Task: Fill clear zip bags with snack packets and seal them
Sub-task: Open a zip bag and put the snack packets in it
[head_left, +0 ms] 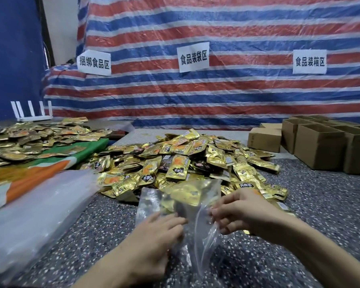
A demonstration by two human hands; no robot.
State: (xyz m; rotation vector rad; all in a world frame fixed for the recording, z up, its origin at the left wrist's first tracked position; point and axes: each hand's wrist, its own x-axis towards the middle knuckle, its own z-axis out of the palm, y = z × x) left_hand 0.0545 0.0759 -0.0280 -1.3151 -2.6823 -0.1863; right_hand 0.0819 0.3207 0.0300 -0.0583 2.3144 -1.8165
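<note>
1. Zip bag (181, 206), clear and crinkled, is held up between my two hands just above the speckled grey table (320, 204), low in the middle of the head view. Gold foil shows through its upper half.
2. My left hand (160, 227) grips the bag's left side. The fingers curve across the plastic and point right, and the thumb is hidden underneath.
3. My right hand (239, 210) pinches the bag's right edge, its fingers curled in on the film. Motion blur hides exactly where the fingertips meet.
4. Snack packets (195, 161), gold foil with orange and black print, lie heaped in a broad pile on the table directly behind the bag.
5. A second spread of packets (29, 138) covers a green and orange cloth (50, 171) at the left, well apart from both hands.
6. A translucent plastic pack (40, 208) lies at the near left, over the cloth's near edge. I cannot tell what it contains.
7. Open cardboard boxes (318, 142) stand in a cluster at the table's far right.
8. A red, white and blue striped tarp (195, 96) forms the backdrop. Three white paper signs (193, 57) with Chinese characters are fixed to it.
9. A white router (33, 115) stands at the far left with its antennas upright.
</note>
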